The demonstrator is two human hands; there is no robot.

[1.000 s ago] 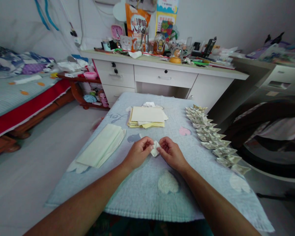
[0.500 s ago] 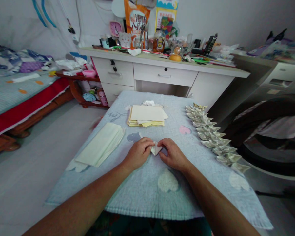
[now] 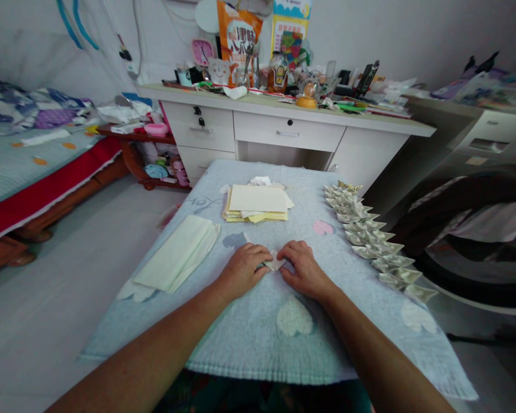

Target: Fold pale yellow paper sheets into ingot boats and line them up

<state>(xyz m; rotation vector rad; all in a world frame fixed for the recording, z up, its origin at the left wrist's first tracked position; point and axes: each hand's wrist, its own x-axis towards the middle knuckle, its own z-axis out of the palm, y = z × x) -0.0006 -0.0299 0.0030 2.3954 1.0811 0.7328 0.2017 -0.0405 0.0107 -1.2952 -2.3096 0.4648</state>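
Observation:
A small piece of folded paper (image 3: 274, 263) is held between my two hands over the middle of the cloth-covered table (image 3: 249, 338). My left hand (image 3: 246, 267) pinches its left side with thumb and forefinger. On the opposite side, the thumb and fingertips of my right hand (image 3: 303, 268) grip the paper too. Beyond the hands lies a stack of cream and yellow paper sheets (image 3: 258, 198). Pale green paper sheets (image 3: 176, 252) rest on the left. Along the right edge runs a row of folded paper boats (image 3: 367, 236).
Behind the table stands a white desk (image 3: 289, 126) crowded with a jar (image 3: 278, 73), a pink clock (image 3: 202, 51) and other items. A bed (image 3: 47, 160) is at the left, a washing machine (image 3: 490, 137) at the right. Crumpled white paper (image 3: 260, 180) lies behind the stack.
The folded paper sits slightly further right and looks flatter, with its lower point less visible. Both hands have shifted a little; the grip stays on both sides.

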